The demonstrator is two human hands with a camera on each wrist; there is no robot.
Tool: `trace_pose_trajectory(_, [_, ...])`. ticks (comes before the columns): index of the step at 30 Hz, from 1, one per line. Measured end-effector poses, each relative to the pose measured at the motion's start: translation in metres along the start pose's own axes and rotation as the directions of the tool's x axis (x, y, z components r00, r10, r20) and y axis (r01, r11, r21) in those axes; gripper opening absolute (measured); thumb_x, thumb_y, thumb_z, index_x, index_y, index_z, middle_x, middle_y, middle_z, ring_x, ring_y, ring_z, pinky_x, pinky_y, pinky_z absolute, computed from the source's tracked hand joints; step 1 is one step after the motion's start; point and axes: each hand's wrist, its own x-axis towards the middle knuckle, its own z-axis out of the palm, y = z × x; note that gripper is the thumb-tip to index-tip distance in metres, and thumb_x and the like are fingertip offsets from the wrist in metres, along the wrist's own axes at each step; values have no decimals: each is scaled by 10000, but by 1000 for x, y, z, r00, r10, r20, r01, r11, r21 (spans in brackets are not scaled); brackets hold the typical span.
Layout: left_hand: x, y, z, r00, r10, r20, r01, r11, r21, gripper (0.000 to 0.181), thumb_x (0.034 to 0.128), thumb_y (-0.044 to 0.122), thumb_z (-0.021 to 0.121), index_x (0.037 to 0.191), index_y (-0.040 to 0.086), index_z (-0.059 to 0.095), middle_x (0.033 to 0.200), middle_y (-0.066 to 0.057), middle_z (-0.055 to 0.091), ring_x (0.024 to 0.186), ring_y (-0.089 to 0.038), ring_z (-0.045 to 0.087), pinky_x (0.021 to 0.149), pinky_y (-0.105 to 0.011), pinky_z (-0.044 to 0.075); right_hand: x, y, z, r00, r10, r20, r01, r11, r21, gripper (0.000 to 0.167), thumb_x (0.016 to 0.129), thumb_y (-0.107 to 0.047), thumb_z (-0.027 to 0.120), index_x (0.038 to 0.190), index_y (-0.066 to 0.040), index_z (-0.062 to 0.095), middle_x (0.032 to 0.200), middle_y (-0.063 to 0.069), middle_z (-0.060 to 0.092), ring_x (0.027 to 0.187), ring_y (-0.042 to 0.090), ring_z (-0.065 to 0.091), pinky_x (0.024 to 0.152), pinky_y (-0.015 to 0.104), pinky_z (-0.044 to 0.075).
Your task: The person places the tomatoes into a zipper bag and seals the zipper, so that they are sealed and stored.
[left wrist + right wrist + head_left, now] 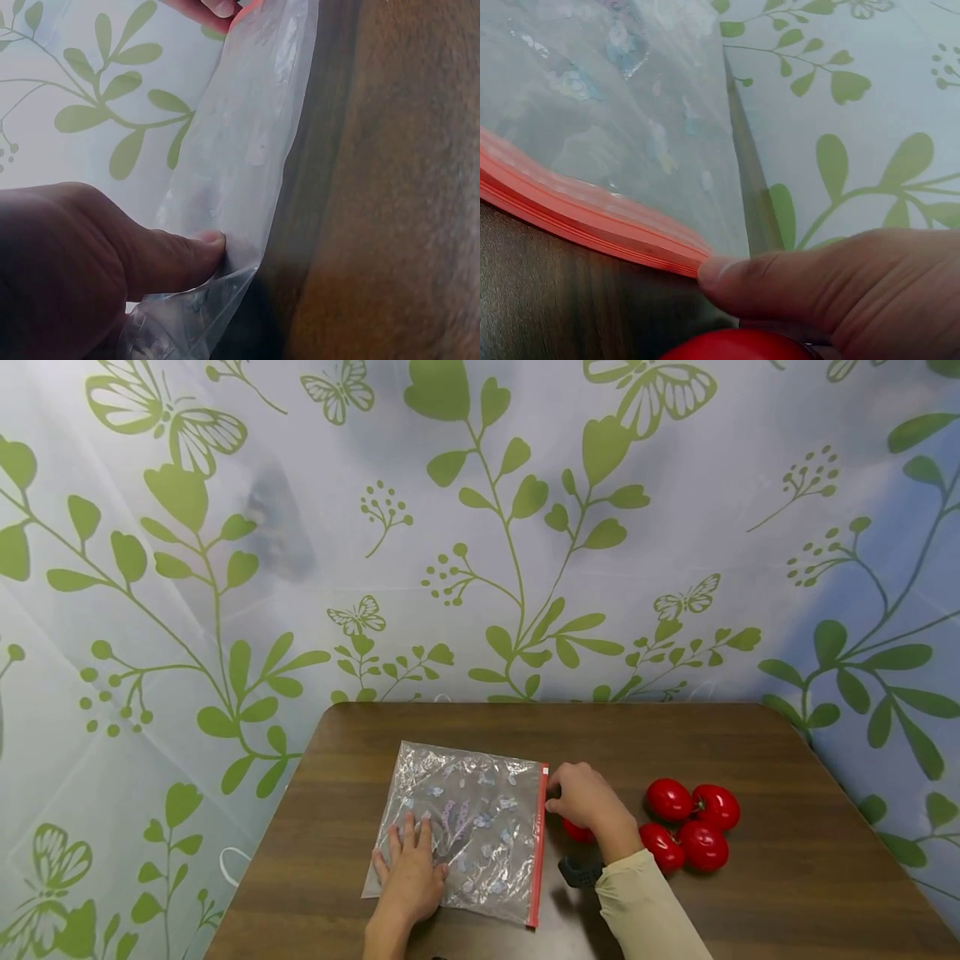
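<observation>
A clear zip bag (480, 835) printed with small pale flowers lies flat on the wooden table, its red zip edge (538, 847) on the right side. My left hand (411, 872) rests on the bag's lower left part with fingers spread; the left wrist view shows its thumb (184, 255) lying along the plastic. At the far end of the zip edge, my right hand (588, 797) pinches the corner, with the thumb (735, 281) against the red strip. A red tomato (576, 832) sits just beneath that hand, partly hidden by it.
Several more shiny red tomatoes (703, 846) stand in a cluster on the table, right of my right forearm. A black wrist device (581, 872) is on the right wrist. Behind the table's far edge (555, 706) hangs a curtain (525, 568) with green leaves and butterflies.
</observation>
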Motion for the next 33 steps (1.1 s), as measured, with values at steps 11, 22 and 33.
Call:
trace_pose_trajectory(11, [-1,0,-8,1000,-2,11,2,1000,-13,806,930,116,771,1629,-64,410,1757,-358,210,1617,-656,85,1173,-914,-44,4,-11,5,999,-28,-26,25,997,-79,263,855,-24,851,681,-165,714,645,-50,593,677,190,500,661,385,462])
trace_pose_trajectory(22, [2,-16,-9,999,31,22,-30,999,-22,821,944,143,769,1647,-44,387,1768,-344,187,1619,-649,76,1173,-913,-44,6,-21,14,991,-114,-76,111,993,-37,141,858,-36,871,879,-170,836,836,-33,741,757,181,606,732,389,549])
trace_pose_trajectory(33, [6,-37,-8,999,32,17,-32,999,-14,849,964,192,763,1680,-6,351,1784,-319,168,1630,-628,65,1174,-911,-52,16,-28,36,986,-89,-143,76,993,-90,128,868,-47,834,871,-174,819,814,-24,695,735,200,582,678,403,534])
